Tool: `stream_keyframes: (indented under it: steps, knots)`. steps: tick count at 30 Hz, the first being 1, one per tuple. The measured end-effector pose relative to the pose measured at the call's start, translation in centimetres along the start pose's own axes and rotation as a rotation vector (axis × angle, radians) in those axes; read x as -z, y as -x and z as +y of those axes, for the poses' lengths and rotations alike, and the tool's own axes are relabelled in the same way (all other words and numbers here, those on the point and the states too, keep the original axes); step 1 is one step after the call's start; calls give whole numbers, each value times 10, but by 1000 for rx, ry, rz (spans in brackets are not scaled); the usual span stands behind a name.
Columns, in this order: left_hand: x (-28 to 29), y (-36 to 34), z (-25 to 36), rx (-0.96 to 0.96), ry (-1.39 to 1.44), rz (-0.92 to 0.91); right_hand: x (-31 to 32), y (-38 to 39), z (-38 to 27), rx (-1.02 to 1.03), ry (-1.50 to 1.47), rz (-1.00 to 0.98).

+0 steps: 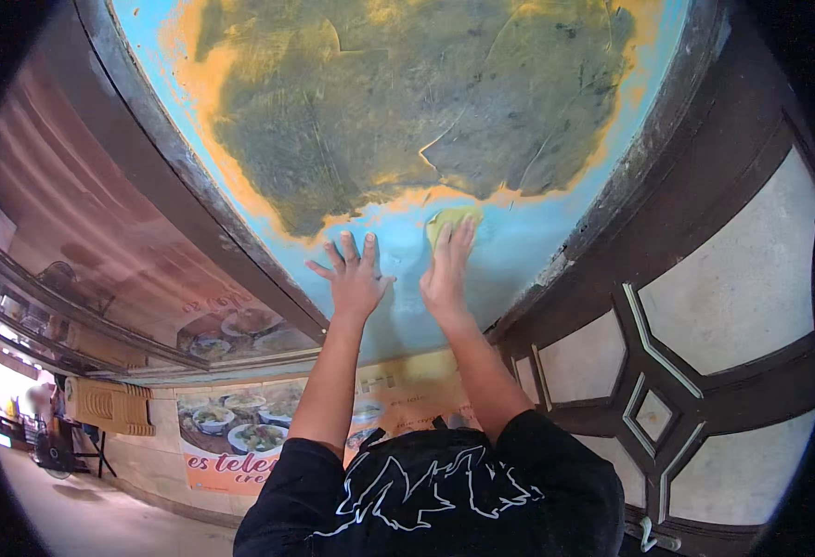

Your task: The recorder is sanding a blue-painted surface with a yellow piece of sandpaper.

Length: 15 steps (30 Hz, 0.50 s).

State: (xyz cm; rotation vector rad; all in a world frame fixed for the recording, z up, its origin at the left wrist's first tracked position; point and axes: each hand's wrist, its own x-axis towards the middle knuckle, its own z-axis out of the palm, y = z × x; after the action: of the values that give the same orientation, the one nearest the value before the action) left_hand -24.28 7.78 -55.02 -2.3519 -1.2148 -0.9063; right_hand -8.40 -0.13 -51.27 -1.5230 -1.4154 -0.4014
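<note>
Rubbing the blue surface (403,278) appears in hand: the right hand (446,274), fingers nearly straight, holds the yellow-green pad (448,214) flat below the grey patch (482,121); the left hand (355,278) spreads empty; the next stroke likely needs even pressure.

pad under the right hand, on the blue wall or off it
On, it seems: the pad sits between the right hand and the blue wall, with no gap visible.

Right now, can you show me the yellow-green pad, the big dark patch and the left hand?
Yellow-green pad (452,214), head view: its uncovered top part.
Big dark patch (407,102), head view: its middle.
Left hand (355,281), head view: its back.
</note>
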Motion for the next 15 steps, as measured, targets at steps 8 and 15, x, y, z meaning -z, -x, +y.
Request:
stream_keyframes:
  steps: [8,15]
  knots:
    - [-2,3,-4,56,74,-36,-4,-9,-35,63,54,-190]
    - [4,3,-11,35,110,-22,-18,25,-17,4,61,-191]
